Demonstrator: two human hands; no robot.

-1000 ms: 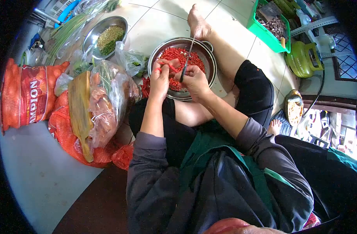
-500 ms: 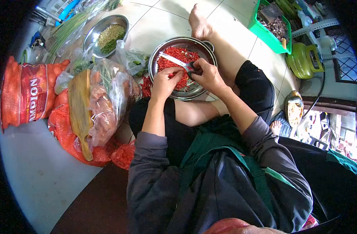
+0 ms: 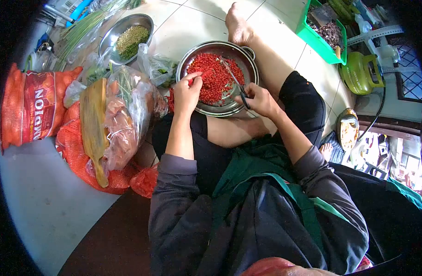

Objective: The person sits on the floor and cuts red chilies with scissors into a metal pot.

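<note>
- One round, shiny steel pot [image 3: 218, 110] at 12 o'clock, chopped red chilli pieces [image 3: 212, 86] inside.
- Shallow steel bowl [image 3: 110, 37], pot's 10 o'clock, chopped greens inside.
- Left hand [image 3: 189, 94], pot's 8 o'clock: pinching slim red chilli [image 3: 206, 74].
- Right hand [image 3: 261, 100], pot's 4 o'clock: gripping black-handled metal scissors [image 3: 241, 89], blades toward 11 o'clock.

the right fingers [image 3: 253, 93] hide part of the scissors [image 3: 238, 84].

The black-handled scissors [image 3: 239, 85] are in the right hand [image 3: 260, 100], over a round metal bowl [image 3: 180, 68] with chopped red pieces [image 3: 214, 86]; the left hand [image 3: 188, 93] holds a red pepper [image 3: 206, 74].
</note>
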